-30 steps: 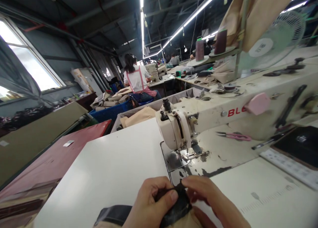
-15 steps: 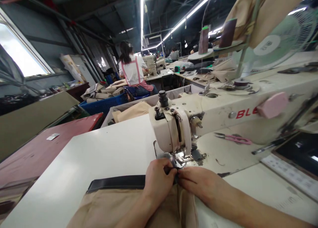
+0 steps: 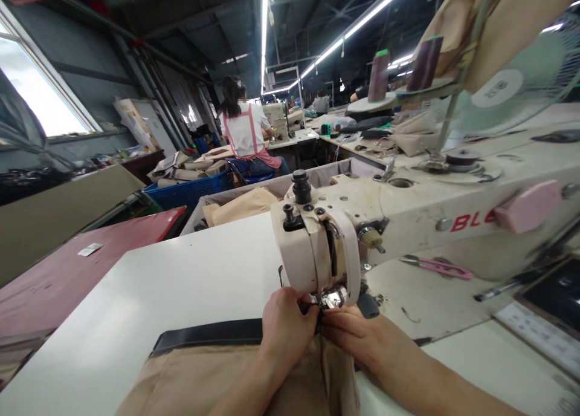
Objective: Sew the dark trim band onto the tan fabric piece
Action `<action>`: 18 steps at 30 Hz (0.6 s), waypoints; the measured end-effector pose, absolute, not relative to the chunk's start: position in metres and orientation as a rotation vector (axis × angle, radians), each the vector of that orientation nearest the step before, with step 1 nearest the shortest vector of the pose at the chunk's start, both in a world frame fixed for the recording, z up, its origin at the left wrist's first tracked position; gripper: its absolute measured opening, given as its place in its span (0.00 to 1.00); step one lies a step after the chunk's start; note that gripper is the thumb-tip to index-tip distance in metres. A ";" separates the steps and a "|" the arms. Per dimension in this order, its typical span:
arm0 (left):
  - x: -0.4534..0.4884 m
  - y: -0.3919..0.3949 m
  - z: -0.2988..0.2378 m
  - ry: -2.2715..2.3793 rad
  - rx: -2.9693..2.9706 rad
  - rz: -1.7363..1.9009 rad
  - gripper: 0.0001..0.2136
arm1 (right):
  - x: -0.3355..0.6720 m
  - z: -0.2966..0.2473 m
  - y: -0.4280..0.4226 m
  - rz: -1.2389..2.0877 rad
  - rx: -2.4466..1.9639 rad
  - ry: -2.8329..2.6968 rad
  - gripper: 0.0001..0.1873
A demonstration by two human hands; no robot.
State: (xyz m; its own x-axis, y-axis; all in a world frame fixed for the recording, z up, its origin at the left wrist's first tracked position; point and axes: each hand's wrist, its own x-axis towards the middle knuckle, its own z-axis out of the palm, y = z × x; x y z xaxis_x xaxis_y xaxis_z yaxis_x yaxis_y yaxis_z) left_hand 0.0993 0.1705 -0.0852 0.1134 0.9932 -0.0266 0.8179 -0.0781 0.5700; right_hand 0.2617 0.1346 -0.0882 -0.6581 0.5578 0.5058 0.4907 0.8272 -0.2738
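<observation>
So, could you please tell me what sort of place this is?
Most likely a garment sewing workshop: an industrial sewing machine, thread cones on a stand, and another person seated at a further machine table.

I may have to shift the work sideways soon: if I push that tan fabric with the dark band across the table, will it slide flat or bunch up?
The tan fabric probably bunches: it already folds between the left hand and right hand. The dark band lies straighter, so it seems stiffer. The white table looks smooth, so sliding should be easy.
</observation>
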 end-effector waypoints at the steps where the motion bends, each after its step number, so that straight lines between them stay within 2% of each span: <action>1: 0.099 0.171 -0.085 1.759 1.950 0.518 0.05 | 0.261 -0.090 0.135 0.131 -0.774 -2.405 0.26; 4: 0.100 0.170 -0.085 1.772 1.947 0.518 0.05 | 0.262 -0.095 0.136 0.083 -0.799 -2.374 0.26; 10: 0.101 0.170 -0.086 1.793 1.946 0.518 0.06 | 0.264 -0.099 0.137 0.039 -0.836 -2.339 0.17; 18: 0.105 0.165 -0.087 1.838 1.945 0.536 0.08 | 0.267 -0.096 0.139 0.087 -0.770 -2.293 0.22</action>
